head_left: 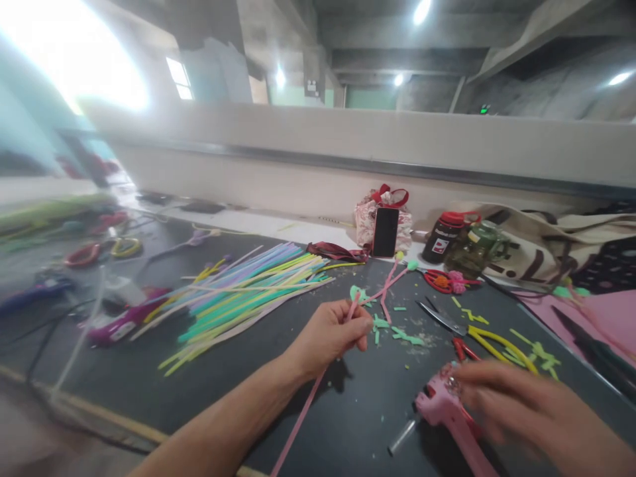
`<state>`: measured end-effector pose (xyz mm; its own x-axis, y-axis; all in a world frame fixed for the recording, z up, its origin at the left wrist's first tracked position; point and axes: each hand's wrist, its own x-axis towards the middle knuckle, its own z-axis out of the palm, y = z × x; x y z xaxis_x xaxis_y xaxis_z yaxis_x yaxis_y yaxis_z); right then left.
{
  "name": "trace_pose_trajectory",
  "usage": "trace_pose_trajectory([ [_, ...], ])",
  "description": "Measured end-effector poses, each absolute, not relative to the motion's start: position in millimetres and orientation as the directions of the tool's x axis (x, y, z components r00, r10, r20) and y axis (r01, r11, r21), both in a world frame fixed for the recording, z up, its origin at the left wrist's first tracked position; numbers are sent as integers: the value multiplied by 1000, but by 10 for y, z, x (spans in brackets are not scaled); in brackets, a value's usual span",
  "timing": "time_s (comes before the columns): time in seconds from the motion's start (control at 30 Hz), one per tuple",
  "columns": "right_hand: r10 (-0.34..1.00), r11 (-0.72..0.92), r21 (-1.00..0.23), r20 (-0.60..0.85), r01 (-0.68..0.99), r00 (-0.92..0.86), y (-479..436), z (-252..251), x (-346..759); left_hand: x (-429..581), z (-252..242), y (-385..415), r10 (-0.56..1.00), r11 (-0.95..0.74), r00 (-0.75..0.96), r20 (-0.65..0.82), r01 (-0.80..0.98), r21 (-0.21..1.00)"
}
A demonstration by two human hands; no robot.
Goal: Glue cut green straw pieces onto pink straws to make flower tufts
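My left hand (330, 334) is pinched around a long pink fuzzy stem (305, 414), a pipe cleaner by its look. Its tail runs down to the bottom edge, and a small green piece (356, 293) shows at its top. My right hand (536, 411), blurred by motion, has its fingers stretched out over a pink glue gun (447, 401); whether they touch it is unclear. A clear stick (401, 437) juts from the gun's left end. Just beyond my left hand lie pink stems with green and yellow tips (390, 285) and green scraps (407, 336).
Many coloured stems (253, 291) lie spread at left, near a purple glue gun (129, 324). Yellow-handled scissors (477, 331) and red-handled pliers (462, 350) lie to the right. A phone (385, 232), a dark bottle (441, 238) and a green jug (479, 248) stand at the back.
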<state>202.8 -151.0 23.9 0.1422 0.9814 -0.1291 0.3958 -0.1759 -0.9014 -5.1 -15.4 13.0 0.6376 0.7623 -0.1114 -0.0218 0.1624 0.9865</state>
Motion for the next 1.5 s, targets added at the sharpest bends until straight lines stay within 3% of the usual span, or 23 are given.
trace_pose_trajectory([
  [0.1,972,-233,-900,-212,368,97,-1053,385,1844,-52,154,-191,759,108,643,-102,31,994],
  [0.3,979,-97,-952,-143,291,-143,-542,402,1558,-108,159,-149,772,62,632,-71,36,997],
  [0.9,916,-217,-974,-178,-70,-358,-406,256,1638,-99,88,-100,691,290,718,-86,-166,943],
  [1.2,953,-175,-985,-170,4,-252,-367,368,1652,-78,36,-46,768,261,626,-132,-118,958],
  [1.5,953,-140,-968,-189,208,-237,-332,294,1657,-82,54,-61,763,235,635,-121,-99,967],
])
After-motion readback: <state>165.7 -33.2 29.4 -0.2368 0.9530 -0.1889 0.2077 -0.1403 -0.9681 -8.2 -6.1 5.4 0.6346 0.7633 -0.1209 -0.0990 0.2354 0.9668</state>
